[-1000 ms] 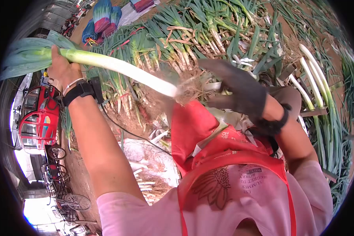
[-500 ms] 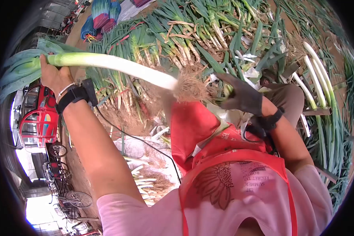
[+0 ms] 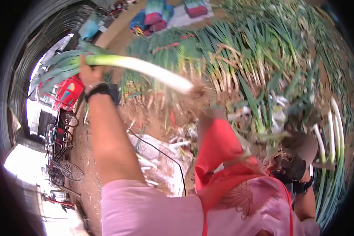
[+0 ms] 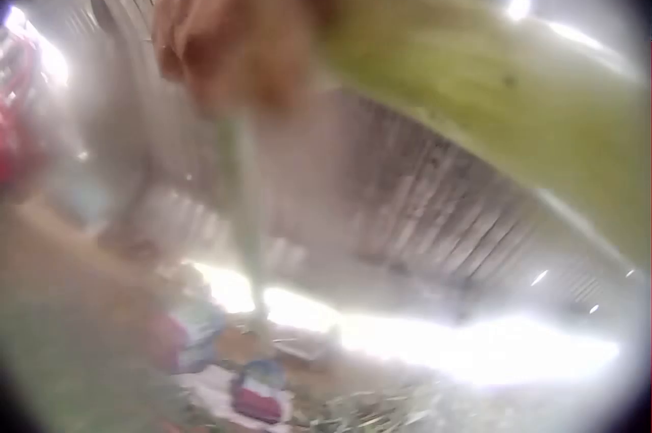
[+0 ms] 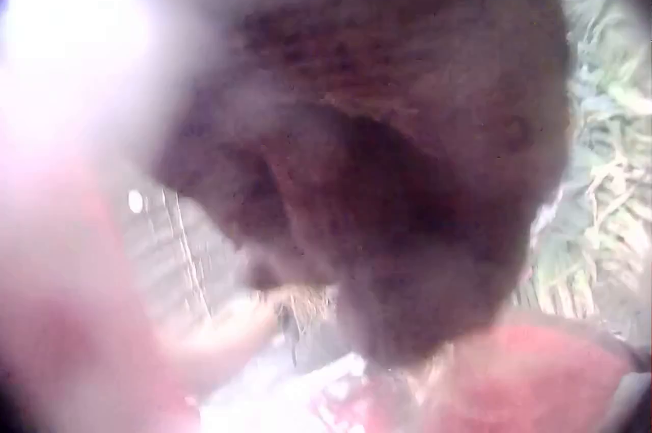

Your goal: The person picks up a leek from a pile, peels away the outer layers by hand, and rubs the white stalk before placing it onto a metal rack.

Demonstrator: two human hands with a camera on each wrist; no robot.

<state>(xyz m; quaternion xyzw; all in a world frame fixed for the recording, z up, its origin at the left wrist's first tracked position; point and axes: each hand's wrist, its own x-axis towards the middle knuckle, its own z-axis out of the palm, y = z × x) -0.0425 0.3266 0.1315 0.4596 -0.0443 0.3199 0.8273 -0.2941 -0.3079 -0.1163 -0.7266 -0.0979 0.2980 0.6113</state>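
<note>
A long leek (image 3: 145,67) slants across the upper part of the head view, its green leaves at the left and its bushy roots at the right. My bare left hand (image 3: 91,74) grips it where the white stalk turns green; the left wrist view shows the hand (image 4: 239,31) against the blurred stalk (image 4: 489,87). Low at the right, beside the knee, is my dark-gloved right hand (image 3: 290,167). In the right wrist view the glove (image 5: 377,178) has curled fingers, with straw-coloured root fibres (image 5: 306,301) sticking out of them.
Rows of leeks (image 3: 228,59) with roots cover the ground ahead. Several cleaned leeks (image 3: 336,129) lie at the right on a rack. A pale sheet (image 3: 161,157) with white stalks is on the ground. Bagged bundles (image 3: 153,15) stand at the back, bicycles (image 3: 70,171) at the left.
The head view has turned left. My right hand has moved from near the leek's roots down towards my body, its fingers now curled. My left hand still grips the leek.
</note>
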